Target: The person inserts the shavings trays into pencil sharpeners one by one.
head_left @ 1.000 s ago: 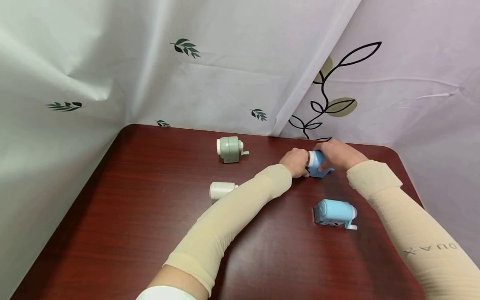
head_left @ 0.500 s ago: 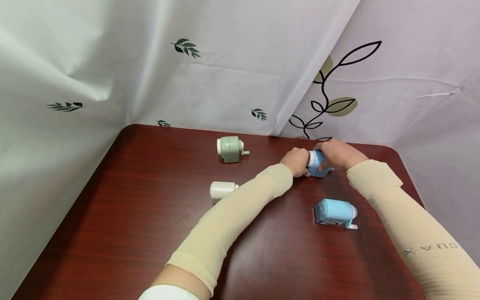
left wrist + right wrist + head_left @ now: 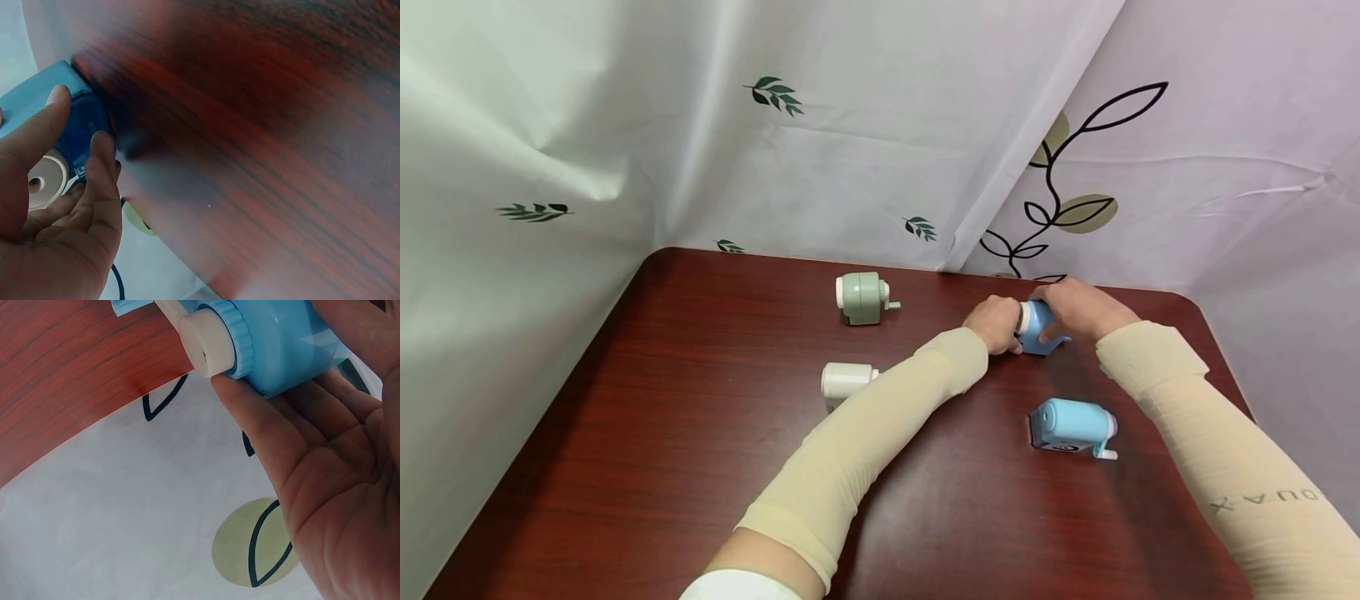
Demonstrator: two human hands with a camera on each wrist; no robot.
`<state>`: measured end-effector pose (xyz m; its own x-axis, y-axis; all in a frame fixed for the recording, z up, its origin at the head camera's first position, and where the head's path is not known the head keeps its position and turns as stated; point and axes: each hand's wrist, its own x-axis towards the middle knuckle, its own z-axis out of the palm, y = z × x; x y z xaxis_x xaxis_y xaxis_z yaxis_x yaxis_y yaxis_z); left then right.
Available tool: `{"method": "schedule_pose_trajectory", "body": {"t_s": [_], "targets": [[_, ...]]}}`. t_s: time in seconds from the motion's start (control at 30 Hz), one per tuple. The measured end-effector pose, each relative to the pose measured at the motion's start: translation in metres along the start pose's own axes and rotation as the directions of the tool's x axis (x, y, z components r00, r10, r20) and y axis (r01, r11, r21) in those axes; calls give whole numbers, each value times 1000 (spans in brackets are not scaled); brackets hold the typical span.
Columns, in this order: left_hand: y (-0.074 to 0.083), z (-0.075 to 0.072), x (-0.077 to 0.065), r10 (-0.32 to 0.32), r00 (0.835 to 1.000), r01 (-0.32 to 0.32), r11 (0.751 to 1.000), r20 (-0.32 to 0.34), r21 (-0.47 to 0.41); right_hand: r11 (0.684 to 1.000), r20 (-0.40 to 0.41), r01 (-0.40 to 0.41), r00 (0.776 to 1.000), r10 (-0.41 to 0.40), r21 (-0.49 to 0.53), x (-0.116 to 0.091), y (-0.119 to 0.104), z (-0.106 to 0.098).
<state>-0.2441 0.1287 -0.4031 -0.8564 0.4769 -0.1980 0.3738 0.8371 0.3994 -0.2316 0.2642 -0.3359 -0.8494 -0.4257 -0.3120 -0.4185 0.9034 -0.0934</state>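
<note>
At the far right of the table, both hands hold a blue crank pencil sharpener (image 3: 1037,340). My left hand (image 3: 994,323) grips its front end. In the left wrist view, the thumb lies on the blue casing, and a finger touches the dark blue shavings drawer (image 3: 89,122), close to the cream ring (image 3: 55,178) with the pencil hole. My right hand (image 3: 1086,308) holds the sharpener's body from the crank side. The right wrist view has its fingers under the rounded blue housing (image 3: 287,347), a fingertip right at the cream crank hub (image 3: 206,344).
A light blue sharpener (image 3: 1075,422) lies nearer, below the right hand. One green sharpener (image 3: 861,298) stands towards the back, and a white sharpener (image 3: 846,379) is partly hidden by the left sleeve (image 3: 872,442). Printed curtains (image 3: 835,167) hang behind the table (image 3: 700,400).
</note>
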Motion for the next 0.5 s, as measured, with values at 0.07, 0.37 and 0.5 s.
{"method": "schedule_pose_trajectory", "body": {"t_s": [0.07,0.37,0.5], "targets": [[0,1,1,-2,1000,2,1000,2,-1,1000,-2,9,1000,-9,-6,-1,0,0],[1,1,5,-21,1000,21,1000,6,-17,999,-17,35,999,-35,-14,0,0,0],[2,1,6,-30,1000,30,999,7,-21,1000,-21,28,999,-28,-6,0,0,0]]}}
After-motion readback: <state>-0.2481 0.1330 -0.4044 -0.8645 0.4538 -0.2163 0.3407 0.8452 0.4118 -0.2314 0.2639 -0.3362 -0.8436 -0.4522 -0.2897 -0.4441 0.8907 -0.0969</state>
